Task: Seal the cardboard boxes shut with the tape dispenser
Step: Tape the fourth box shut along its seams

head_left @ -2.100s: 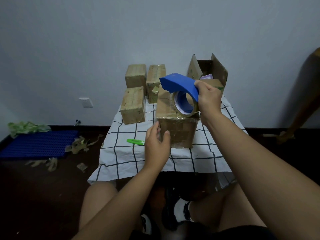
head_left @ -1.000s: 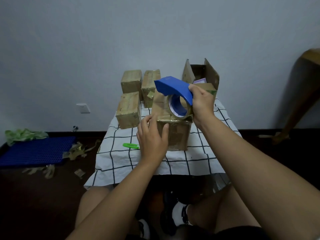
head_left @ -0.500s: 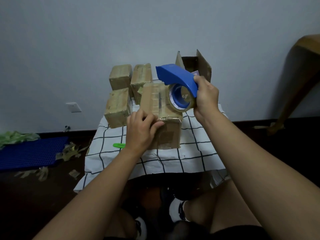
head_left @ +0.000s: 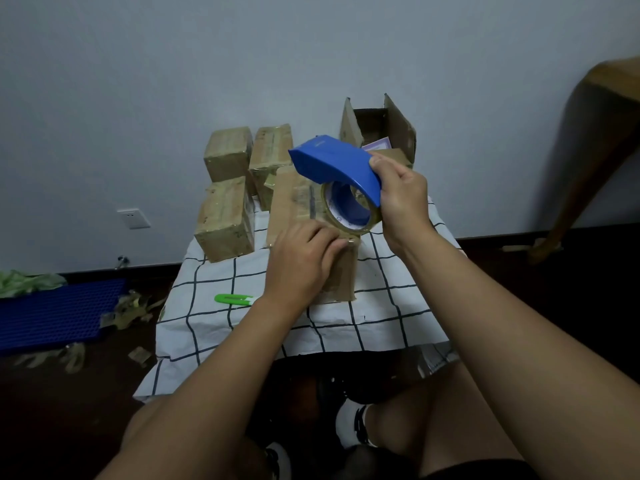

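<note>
Three boxes (head_left: 227, 216) look sealed, one open box (head_left: 381, 129) waits behind, and your left hand (head_left: 301, 261) presses tape onto the middle box (head_left: 294, 206) while your right hand (head_left: 401, 202) grips the tape dispenser (head_left: 337, 168).

Blue tape dispenser (head_left: 334, 163) held above the nearest cardboard box (head_left: 298, 206), curved plastic shell on top, roll of clear-brown tape (head_left: 349, 211) seated below it, roll's lower edge at the box's near top edge. That box stands on the checked tabletop (head_left: 391, 306), flaps closed, glossy tape strips already running along its top; its front face is partly hidden. Three more sealed boxes, brown and tape-wrapped: one (head_left: 225, 220) to the left just beside it, two (head_left: 228, 157) (head_left: 272, 154) behind against the wall, standing close together. At the back right an open box (head_left: 381, 129), flaps upright, pale paper showing inside.
</note>
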The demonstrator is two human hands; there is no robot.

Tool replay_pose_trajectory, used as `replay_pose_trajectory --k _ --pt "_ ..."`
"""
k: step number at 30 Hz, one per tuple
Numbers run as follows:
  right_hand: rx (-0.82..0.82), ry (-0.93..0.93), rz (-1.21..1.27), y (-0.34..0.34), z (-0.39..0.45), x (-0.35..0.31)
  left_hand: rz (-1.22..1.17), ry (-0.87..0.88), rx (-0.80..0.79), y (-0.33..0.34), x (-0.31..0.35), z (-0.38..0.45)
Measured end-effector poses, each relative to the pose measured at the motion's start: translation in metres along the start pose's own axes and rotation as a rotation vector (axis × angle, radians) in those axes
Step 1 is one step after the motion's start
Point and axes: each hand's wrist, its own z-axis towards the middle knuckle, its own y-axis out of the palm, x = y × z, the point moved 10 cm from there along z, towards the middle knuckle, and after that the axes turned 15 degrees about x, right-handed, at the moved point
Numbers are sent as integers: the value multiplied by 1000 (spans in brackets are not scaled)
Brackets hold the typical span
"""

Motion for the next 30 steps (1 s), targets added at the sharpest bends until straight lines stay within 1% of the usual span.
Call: replay_pose_trajectory --k 5,8,11,15,19,21,25,27,30 --pt "33 59 101 -8 2 3 45 12 14 6 4 -2" --pt "32 71 101 -8 1 4 18 -32 -29 8 0 -4" --pt "35 79 110 -9 2 3 -1 -28 -38 7 -3 -8" --pt "33 74 92 -11 2 2 87 12 -49 10 5 -5" --pt "38 87 89 -9 2 1 110 12 -128 11 12 -8" --pt "68 100 119 -13 3 0 94 2 -167 9 13 -5" --pt "189 150 214 -36 8 4 39 -22 -183 9 20 8" --pt "229 172 228 -49 13 6 -18 -8 -230 15 25 12" --pt "261 197 233 -64 19 11 -21 69 -428 35 26 11"
